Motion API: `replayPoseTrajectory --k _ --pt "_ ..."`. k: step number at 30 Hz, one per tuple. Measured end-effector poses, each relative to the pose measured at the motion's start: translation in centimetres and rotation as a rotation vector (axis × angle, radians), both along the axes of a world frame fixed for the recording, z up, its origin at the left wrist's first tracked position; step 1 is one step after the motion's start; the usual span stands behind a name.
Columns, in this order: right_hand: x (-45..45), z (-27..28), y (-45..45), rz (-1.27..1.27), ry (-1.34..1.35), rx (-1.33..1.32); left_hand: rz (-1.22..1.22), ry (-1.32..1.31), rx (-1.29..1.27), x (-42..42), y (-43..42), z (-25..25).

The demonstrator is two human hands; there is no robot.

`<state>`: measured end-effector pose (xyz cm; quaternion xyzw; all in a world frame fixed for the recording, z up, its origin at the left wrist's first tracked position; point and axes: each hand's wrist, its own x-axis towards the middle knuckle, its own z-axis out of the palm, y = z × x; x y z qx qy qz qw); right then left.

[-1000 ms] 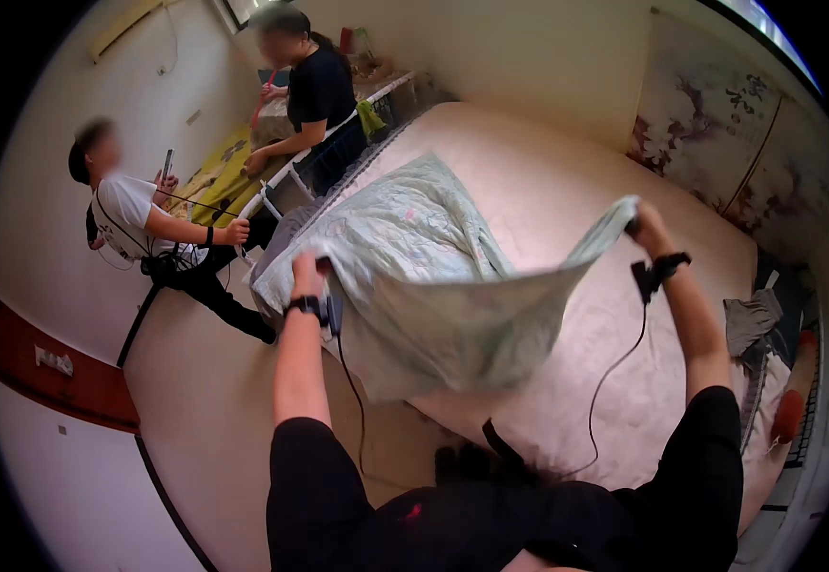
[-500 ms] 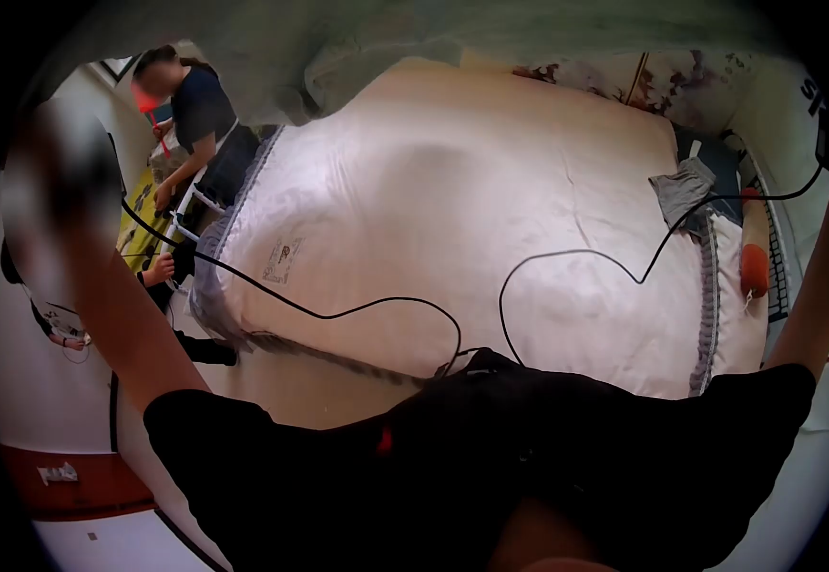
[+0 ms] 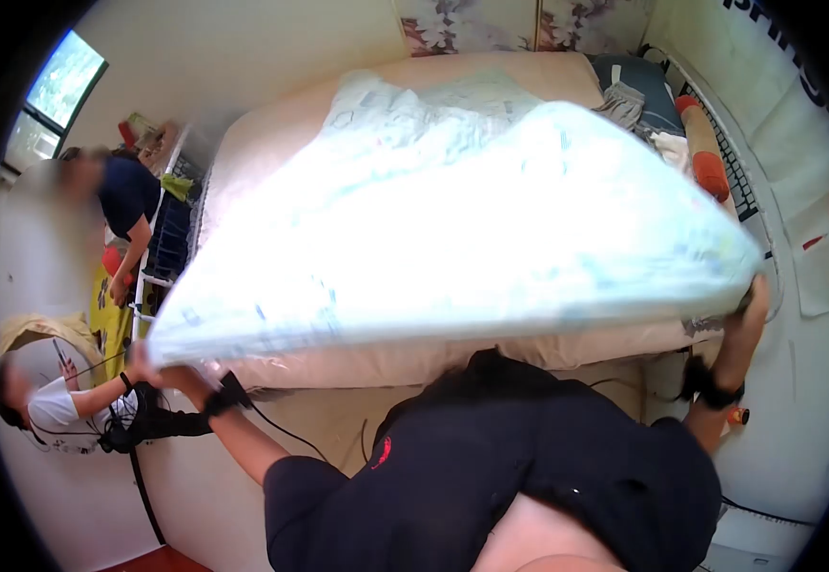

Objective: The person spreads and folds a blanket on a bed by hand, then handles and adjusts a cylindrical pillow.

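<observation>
A pale blue-white patterned sheet [image 3: 414, 257] is stretched in a broad, blurred sweep above the bed, its near edge taut between my two hands. My left hand [image 3: 174, 374] is closed at the sheet's near left corner; motion blur softens its fingers. At the near right corner, my right hand [image 3: 756, 300] grips the edge with fingers wrapped round the fabric. Both wrists wear black bands. Beneath the sheet lies a pale pink mattress [image 3: 271, 133], mostly covered, showing along the far side and the near edge.
A person in dark blue [image 3: 128, 195] leans over a yellow-covered surface [image 3: 104, 310] at left. Another person in white [image 3: 57, 405] sits lower left, one hand close to my left. Grey clothing [image 3: 622, 103] and an orange-ended bolster [image 3: 705, 153] lie by the right rail.
The cloth has come down from overhead and spread out over the mattress. Both my hands have dropped from high at the sides to the near corners. My view has shifted.
</observation>
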<state>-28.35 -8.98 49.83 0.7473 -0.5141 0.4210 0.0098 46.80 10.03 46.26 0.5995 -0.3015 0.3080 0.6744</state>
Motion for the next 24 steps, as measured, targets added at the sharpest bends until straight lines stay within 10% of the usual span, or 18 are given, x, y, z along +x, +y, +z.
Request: replayPoseTrajectory --k 1,2,6,12,13,14,16,18,19,20,22,24 --pt "-0.9 -4.1 1.9 -0.139 -0.915 0.315 -0.046 0.165 -0.027 -1.0 1.9 -4.0" --pt "0.8 -5.8 4.0 -0.217 -1.160 0.344 -0.092 0.318 -0.062 -1.7 3.8 -7.9" --pt "-3.0 -21.4 12.0 -0.642 -0.597 0.755 0.073 0.970 -0.424 -7.6 13.3 -24.2" --pt "-3.2 -36.1 20.2 -0.561 0.022 1.551 0.289 1.680 -0.006 -15.4 19.1 -35.1" --pt "-4.2 -41.0 21.8 -0.700 -0.249 1.646 0.243 1.811 0.050 -14.7 19.4 -36.7" --pt "0.1 -32.6 17.0 -0.597 -0.178 1.802 0.173 1.924 0.109 -13.9 19.4 -38.5" --pt "-0.3 -32.6 12.9 -0.537 -0.642 2.166 -0.053 2.132 0.201 -11.8 17.7 -42.1" --pt "1.6 -31.4 5.6 -0.483 -0.849 2.149 -0.369 2.207 0.338 -8.9 11.7 -46.8" --pt "1.9 -31.5 -0.1 -0.220 -0.684 2.173 -0.365 2.033 0.809 -8.7 1.8 -44.0" --pt "1.3 -35.8 -6.5 -0.326 -0.413 2.003 -0.590 2.032 0.604 -5.6 -4.8 -45.2" --pt "3.5 -31.9 -22.4 -0.256 -0.385 1.569 -0.797 1.540 0.817 -3.0 -21.1 -35.3" --pt "5.2 -21.4 -37.5 -0.090 -0.963 0.821 -1.052 1.195 0.564 1.8 -37.5 -23.1"
